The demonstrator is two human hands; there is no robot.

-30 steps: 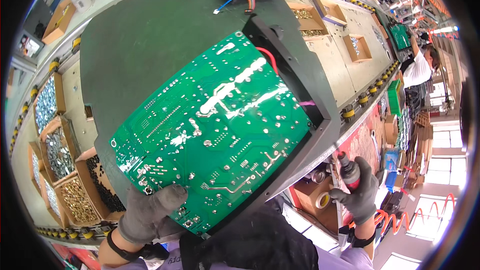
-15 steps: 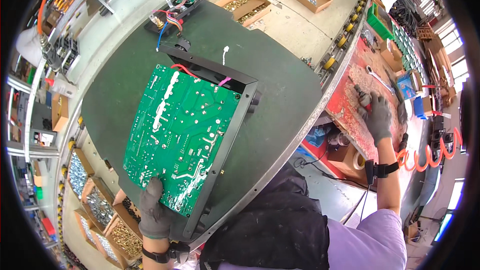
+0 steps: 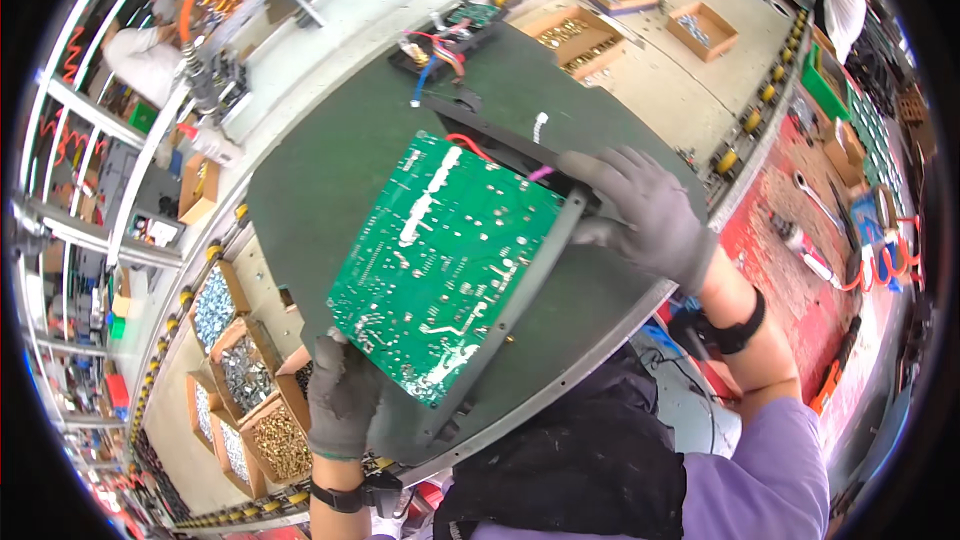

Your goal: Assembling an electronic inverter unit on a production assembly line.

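A large green circuit board, solder side up, lies against a black metal panel on a dark green work board. My left hand, in a grey glove, grips the circuit board's near-left corner, with the thumb on its edge. In its own grey glove, my right hand grasps the panel's far-right corner between thumb and fingers; part of that corner is hidden. Red and purple wires run out at the board's far edge. Beyond, a black part with a small circuit board and coloured wires rests on the work board.
Cardboard boxes of screws and small metal parts stand at the left, with more boxes at the far side. On the red bench at the right lie a red-and-white tool and a wrench. A roller track edges the line.
My right hand has let go of the red tool on the bench and come left to the panel's corner. My left hand stays at the board's near-left corner. The whole view has shifted.
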